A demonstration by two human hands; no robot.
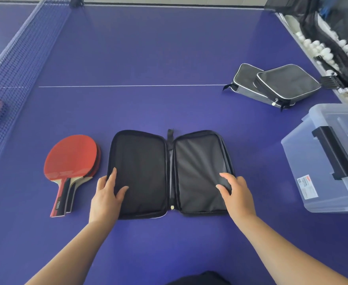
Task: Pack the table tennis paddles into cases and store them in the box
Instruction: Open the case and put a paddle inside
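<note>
Here an open black case (170, 174) lies flat on the blue worktop (148, 58), both hands apart, with the left hand (105, 195) pressing relaxed fingers on its left half and the right hand (237, 193) resting likewise on its right half. Stacked red paddles (71, 161) lie just left of it; two zipped cases (275, 84) and a clear lidded box (325, 157) sit to the right.
</note>
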